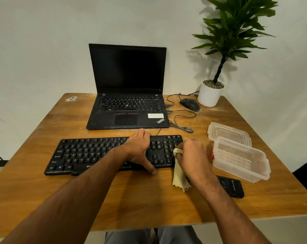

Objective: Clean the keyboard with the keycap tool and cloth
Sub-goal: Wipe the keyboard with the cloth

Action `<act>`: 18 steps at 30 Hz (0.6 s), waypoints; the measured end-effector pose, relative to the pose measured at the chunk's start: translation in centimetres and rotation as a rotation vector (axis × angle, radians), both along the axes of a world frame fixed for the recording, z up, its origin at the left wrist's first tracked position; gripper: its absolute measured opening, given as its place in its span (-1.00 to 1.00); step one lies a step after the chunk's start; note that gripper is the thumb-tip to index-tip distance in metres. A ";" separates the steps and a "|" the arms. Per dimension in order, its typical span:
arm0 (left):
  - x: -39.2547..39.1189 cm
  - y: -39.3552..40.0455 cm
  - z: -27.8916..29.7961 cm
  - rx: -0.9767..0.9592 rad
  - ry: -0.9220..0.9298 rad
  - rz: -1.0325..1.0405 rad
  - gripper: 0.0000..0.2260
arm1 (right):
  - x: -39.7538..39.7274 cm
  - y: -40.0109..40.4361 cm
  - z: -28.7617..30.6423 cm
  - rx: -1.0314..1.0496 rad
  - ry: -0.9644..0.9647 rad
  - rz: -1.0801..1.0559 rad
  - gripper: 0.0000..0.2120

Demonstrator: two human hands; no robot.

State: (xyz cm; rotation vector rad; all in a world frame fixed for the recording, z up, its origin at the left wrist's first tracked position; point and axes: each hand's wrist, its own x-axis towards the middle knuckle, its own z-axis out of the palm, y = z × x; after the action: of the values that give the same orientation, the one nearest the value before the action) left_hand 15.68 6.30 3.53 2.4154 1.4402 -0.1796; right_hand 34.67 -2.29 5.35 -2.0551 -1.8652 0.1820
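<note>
A person wipes a black wired keyboard (89, 154) on a wooden table (131, 199), the wiping stage plainly in hand; how much of the board is already clean cannot be judged, and no keycap looks missing among the rows that show. The left hand (140, 148) lies over the right-centre of the keyboard, fingers at the far edge and thumb down at the near edge, bracing it; the hand is spread and flat, clasping nothing. The right hand (193, 157), just beside it at three o'clock, is bunched round a pale yellow cloth (180, 176); the cloth's upper fold presses on the number-pad end, its tail hangs off the near edge onto the table. The keycap tool cannot be made out with certainty; a small red item (212, 154) shows at the left wall of a clear plastic container (240, 159), at three o'clock of the right hand, and may be it. The container's lid (228, 133) lies just behind; a black phone (231, 188) rests at five o'clock; at twelve o'clock stands an open ThinkPad laptop (128, 88), with a mouse (189, 104) and potted plant (210, 93) at one o'clock. The left rows appear still to wipe.
</note>
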 end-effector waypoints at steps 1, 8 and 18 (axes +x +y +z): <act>0.0 0.0 0.0 -0.002 0.002 0.000 0.19 | -0.1 0.0 0.0 0.009 -0.016 -0.007 -0.85; 0.1 -0.1 -0.1 0.023 0.003 -0.001 0.20 | -3.0 -0.7 -0.2 0.037 0.080 0.128 -0.73; 0.0 0.1 -0.2 -0.004 -0.008 0.000 0.19 | 3.4 1.8 3.7 0.152 -0.007 -0.146 -0.86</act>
State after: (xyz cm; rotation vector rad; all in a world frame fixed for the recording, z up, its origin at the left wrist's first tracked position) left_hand 15.64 6.43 3.38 2.4102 1.4346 -0.1731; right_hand 38.04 -0.53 9.09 -2.0776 -1.6697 -0.0042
